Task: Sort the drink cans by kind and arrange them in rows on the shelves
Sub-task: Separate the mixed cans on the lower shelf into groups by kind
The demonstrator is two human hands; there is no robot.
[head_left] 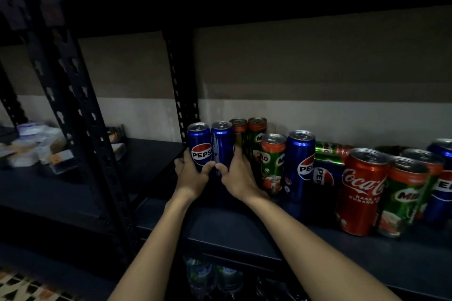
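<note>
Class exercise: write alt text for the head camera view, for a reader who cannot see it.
A person's left hand and right hand each grip an upright blue Pepsi can, side by side at the left end of a dark metal shelf. To the right stand unsorted Milo cans, more Pepsi, and a red Coca-Cola can.

Two blue Pepsi cans (198,146) (221,146) are seen, the first marked with a red, white and blue round logo. The Milo can (272,162) is coloured green with an orange-red top. The Coca-Cola can (359,190) is coloured red with white script. The shelf (232,232) is painted dark blue-grey, and its post (182,95) black. The wall (318,115) is banded brown over pale grey.
</note>
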